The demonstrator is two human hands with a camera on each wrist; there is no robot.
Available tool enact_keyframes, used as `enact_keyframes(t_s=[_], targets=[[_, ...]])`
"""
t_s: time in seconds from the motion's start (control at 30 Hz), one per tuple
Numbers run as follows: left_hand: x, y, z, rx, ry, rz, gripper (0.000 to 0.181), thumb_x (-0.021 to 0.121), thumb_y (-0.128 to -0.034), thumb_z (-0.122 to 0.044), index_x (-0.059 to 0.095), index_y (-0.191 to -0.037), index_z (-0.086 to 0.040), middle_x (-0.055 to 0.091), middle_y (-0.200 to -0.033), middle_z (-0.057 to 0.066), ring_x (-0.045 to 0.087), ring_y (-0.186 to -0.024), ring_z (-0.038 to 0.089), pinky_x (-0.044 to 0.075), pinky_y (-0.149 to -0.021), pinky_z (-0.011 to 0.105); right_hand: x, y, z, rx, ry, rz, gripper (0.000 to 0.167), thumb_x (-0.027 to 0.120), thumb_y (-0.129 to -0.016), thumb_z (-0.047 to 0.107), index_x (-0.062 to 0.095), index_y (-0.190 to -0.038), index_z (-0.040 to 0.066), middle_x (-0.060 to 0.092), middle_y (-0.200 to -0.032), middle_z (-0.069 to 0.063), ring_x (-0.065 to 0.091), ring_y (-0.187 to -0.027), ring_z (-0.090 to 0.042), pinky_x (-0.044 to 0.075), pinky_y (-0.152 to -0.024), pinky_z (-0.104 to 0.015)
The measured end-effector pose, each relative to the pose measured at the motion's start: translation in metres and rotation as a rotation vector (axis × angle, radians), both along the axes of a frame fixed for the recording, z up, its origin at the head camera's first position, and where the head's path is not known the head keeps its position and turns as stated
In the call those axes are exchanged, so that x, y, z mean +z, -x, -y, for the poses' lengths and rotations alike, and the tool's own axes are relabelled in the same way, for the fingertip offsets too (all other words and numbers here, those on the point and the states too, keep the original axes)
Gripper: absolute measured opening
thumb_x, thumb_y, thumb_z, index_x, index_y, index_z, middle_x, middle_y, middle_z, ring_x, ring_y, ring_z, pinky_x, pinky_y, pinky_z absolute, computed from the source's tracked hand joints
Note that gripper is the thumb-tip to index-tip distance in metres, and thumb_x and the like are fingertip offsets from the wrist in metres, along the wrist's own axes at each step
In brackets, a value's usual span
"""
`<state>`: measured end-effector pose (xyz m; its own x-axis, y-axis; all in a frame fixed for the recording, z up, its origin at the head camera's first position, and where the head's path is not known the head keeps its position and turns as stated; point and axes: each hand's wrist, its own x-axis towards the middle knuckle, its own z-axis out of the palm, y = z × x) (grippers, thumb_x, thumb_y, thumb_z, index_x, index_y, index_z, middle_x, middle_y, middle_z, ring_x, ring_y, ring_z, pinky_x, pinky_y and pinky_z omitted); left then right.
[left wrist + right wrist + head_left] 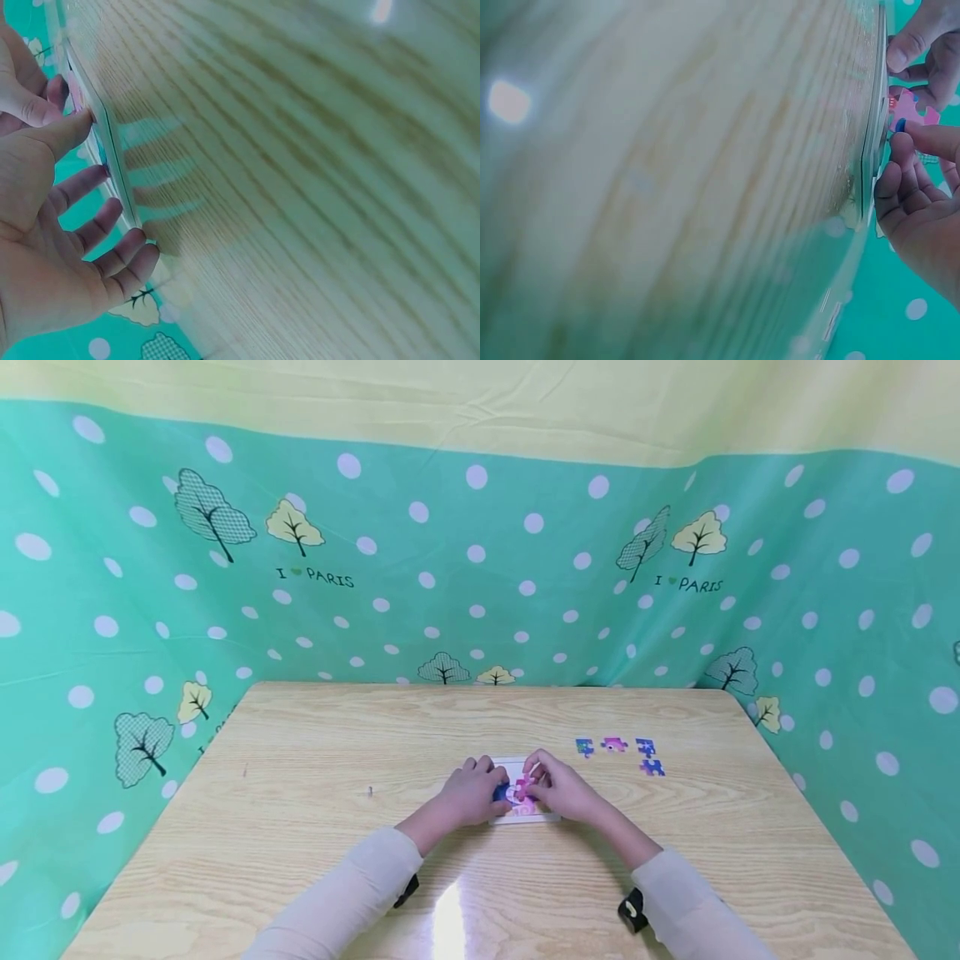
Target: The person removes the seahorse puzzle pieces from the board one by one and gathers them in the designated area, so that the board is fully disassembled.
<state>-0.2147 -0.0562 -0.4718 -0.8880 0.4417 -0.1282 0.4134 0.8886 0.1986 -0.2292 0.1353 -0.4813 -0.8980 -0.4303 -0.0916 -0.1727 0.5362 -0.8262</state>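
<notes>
A white-framed jigsaw board (551, 817) lies on the table between the hands, partly filled with blue and pink pieces. My left hand (468, 792) rests at its left side, thumb and fingertips touching the board and its pieces. In the left wrist view the fingers of the left hand (67, 217) are spread and relaxed. Over the board's right half, my right hand (566, 791) pinches a pink puzzle piece (907, 111) between thumb and finger. That piece is tilted up from the board in the right wrist view. Fingers hide part of the board.
Several loose puzzle pieces lie to the right beyond the board, including a pink piece (614, 744) and a blue piece (652, 767). A small object (369, 792) lies on the wooden table (337, 727) at left. A green dotted curtain (450, 552) hangs behind.
</notes>
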Motion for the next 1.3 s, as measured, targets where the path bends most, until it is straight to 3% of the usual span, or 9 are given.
enact_keyframes(t_s=[0.87, 1.3], targets=[[0.0014, 0.001, -0.0008, 0.007, -0.012, 0.021, 0.044, 0.061, -0.0864, -0.047, 0.057, -0.12, -0.019, 0.052, -0.118, 0.007, 0.047, -0.102, 0.024, 0.045, -0.084, 0.04, -0.0022, 0.006, -0.0022, -0.083, 0.102, 0.112, 0.026, 0.059, -0.09, 0.006, 0.052, -0.115, 0.007, 0.054, -0.085, -0.007, 0.051, -0.062, -0.014, 0.046, -0.055, -0.025], [0.0006, 0.0005, -0.0002, 0.015, -0.022, 0.023, 0.043, 0.061, -0.0865, -0.047, 0.057, -0.12, -0.02, 0.051, -0.118, 0.006, 0.047, -0.103, 0.024, 0.045, -0.084, 0.04, -0.0016, 0.0064, -0.0049, -0.129, 0.1, 0.116, 0.026, 0.06, -0.089, 0.007, 0.055, -0.115, 0.007, 0.055, -0.082, -0.005, 0.051, -0.062, -0.015, 0.044, -0.053, -0.023]])
